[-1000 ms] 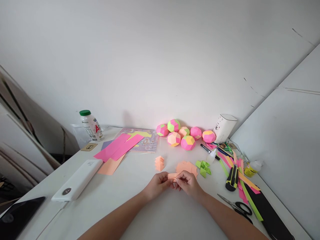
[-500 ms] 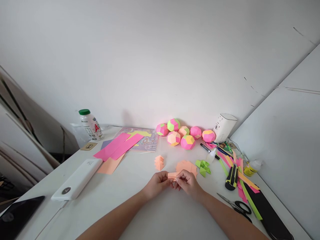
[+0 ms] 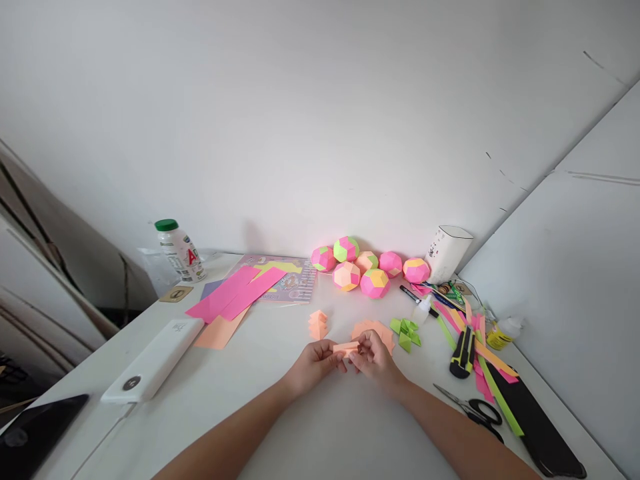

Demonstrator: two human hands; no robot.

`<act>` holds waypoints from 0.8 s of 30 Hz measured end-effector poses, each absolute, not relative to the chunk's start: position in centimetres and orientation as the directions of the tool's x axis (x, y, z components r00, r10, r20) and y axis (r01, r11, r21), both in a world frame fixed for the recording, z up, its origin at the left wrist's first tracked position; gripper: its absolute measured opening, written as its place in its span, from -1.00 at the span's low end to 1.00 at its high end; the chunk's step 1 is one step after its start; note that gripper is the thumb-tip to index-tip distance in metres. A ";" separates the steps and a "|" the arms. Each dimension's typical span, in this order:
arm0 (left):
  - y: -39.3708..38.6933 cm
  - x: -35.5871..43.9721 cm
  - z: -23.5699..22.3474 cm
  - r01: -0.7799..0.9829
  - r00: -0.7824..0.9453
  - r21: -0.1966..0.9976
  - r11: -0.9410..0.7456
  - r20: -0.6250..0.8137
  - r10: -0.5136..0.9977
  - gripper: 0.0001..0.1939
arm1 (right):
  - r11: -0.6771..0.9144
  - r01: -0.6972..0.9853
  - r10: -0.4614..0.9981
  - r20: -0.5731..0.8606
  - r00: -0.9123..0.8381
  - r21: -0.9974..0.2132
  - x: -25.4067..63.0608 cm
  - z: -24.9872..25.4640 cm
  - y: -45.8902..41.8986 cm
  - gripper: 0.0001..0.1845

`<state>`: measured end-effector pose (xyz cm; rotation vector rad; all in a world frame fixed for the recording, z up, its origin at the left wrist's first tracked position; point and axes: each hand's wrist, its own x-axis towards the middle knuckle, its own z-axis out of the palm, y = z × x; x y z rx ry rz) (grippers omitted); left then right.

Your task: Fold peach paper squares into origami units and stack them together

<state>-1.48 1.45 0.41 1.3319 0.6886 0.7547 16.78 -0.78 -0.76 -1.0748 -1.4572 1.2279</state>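
A small folded piece of peach paper (image 3: 346, 349) is held between my two hands, low over the table. My left hand (image 3: 316, 362) pinches its left end with thumb and fingers. At its right end my right hand (image 3: 374, 360) grips the paper, thumb in front. Just behind my right hand lies a pile of peach paper pieces (image 3: 383, 333), partly hidden by the fingers. A stack of folded peach units (image 3: 318, 324) sits behind my left hand. Several folded green units (image 3: 407, 333) lie to the right of the pile.
Several paper balls (image 3: 375, 283) line the wall. Pink sheets (image 3: 255, 293), a white power bank (image 3: 153, 360) and a bottle (image 3: 181, 253) are on the left. At right lie scissors (image 3: 467, 404), a box cutter (image 3: 463, 352), paper strips (image 3: 500, 395) and a glue bottle (image 3: 504, 332).
The fingers of my right hand have lifted and loosened a little at the right end of the folded paper, showing more of it. My left hand keeps its pinch.
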 end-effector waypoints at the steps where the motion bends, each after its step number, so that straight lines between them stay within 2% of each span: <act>1: 1.5 -1.5 0.3 -0.086 0.589 0.993 0.081 -0.015 0.808 -0.66 | 0.127 0.076 0.970 0.108 -0.217 -0.989 16.8 -0.6 -0.8 -0.68; 7: 1.5 -1.5 0.2 -0.099 0.598 0.992 0.084 -0.008 0.801 -0.66 | 0.167 0.155 0.936 0.107 -0.337 -0.974 16.7 0.1 -0.8 -0.66; 16: 1.3 -1.3 0.7 -0.091 0.590 0.990 0.105 -0.031 0.806 -0.69 | 0.119 0.146 0.953 0.072 -0.295 -0.982 16.9 -0.3 -0.8 -0.68; 24: 1.0 -1.3 0.6 -0.003 0.580 0.995 0.095 -0.076 0.811 -0.74 | 0.185 0.148 0.930 0.124 -0.347 -0.972 16.7 0.3 -1.0 -0.66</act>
